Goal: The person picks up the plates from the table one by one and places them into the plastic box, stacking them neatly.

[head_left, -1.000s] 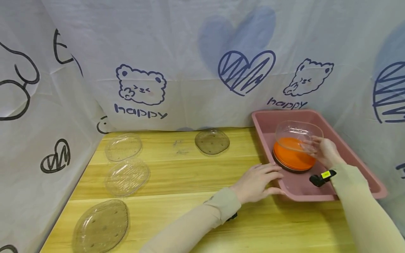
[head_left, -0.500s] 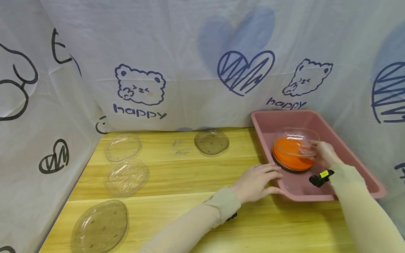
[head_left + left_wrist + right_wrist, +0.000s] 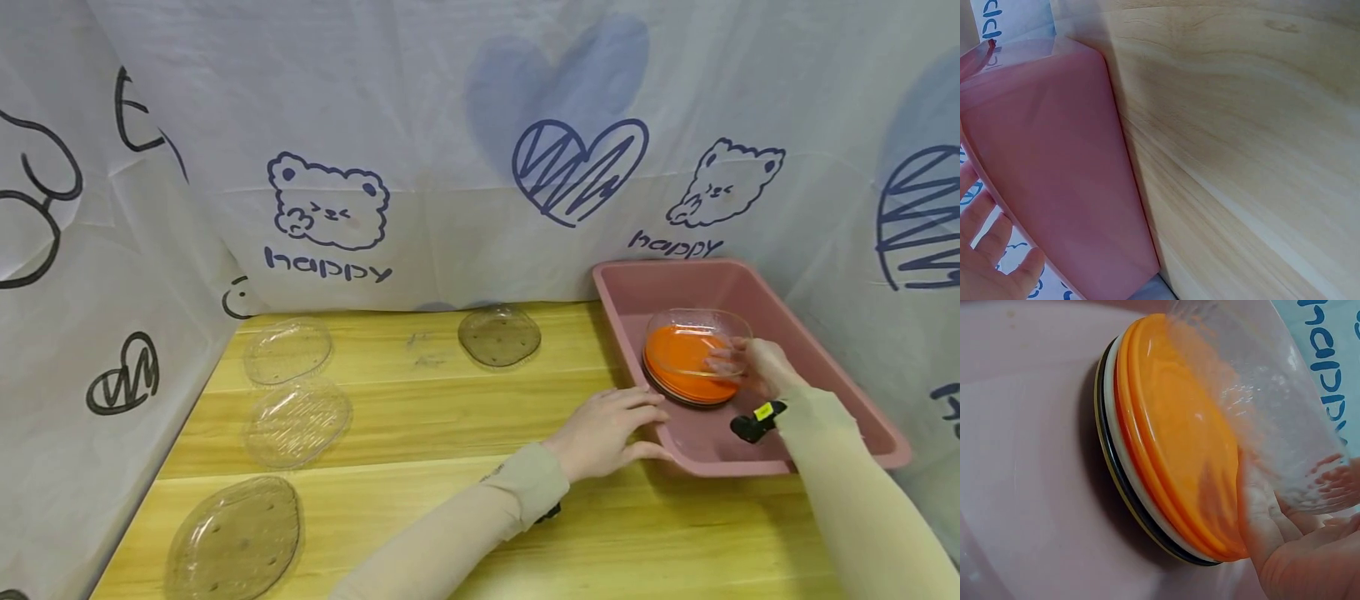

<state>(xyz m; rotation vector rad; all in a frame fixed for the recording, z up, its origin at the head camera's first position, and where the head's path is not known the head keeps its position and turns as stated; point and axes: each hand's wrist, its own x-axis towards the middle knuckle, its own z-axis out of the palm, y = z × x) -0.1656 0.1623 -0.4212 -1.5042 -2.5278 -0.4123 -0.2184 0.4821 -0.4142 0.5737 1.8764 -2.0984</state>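
My right hand [image 3: 761, 367] holds a clear plastic dish [image 3: 693, 317] by its near right side, inside the pink basin [image 3: 817, 367]. Right below the dish, a stack of round plates [image 3: 686, 387] lies on the basin floor. In the right wrist view the top plates [image 3: 1179, 406] are orange, with white and black-edged ones under them, and the fingers reach under the textured dish [image 3: 1272, 425]. At the basin's left rim, my left hand [image 3: 607, 433] rests with fairly straight fingers; in the left wrist view its fingertips [image 3: 997, 231] are right at the rim.
On the wooden table's left stand two clear dishes [image 3: 288, 350] and a larger brown-tinted dish [image 3: 236, 542]. A smaller brown-tinted dish [image 3: 498, 337] is near the back edge. Printed white cloth [image 3: 442, 167] walls the back and sides.
My right hand has lowered the clear dish closer over the orange plates and shifted it slightly left. The left hand stays at the basin rim.
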